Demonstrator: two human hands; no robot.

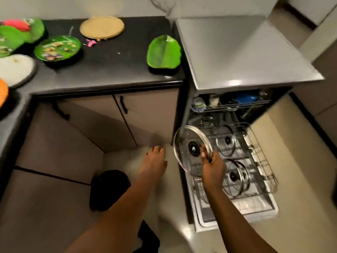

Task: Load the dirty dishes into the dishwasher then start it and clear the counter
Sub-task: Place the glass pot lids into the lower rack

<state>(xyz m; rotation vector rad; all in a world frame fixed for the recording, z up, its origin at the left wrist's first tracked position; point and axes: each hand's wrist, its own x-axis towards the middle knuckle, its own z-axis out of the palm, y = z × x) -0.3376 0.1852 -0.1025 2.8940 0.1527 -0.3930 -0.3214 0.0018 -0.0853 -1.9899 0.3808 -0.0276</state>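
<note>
My right hand (212, 168) grips the rim of a glass pot lid (189, 143) with a black knob, held tilted above the left edge of the pulled-out lower rack (260, 161) of the open dishwasher (237, 52). Two more glass lids (227, 140) (236, 178) stand in that rack. The upper rack (231, 105) holds cups and a blue item. My left hand (155, 160) hangs free over the floor, fingers loosely curled downward, holding nothing. On the black counter (113, 70) lie green leaf-shaped plates (164, 52) (57, 48), one with food scraps.
A round woven mat (102, 27) lies at the counter's back. More green plates (16, 36), a white plate (14, 69) and an orange item (2, 92) sit at the far left. Cabinet doors with black handles (124, 105) stand below the counter. My dark-clothed knee (109, 189) is below.
</note>
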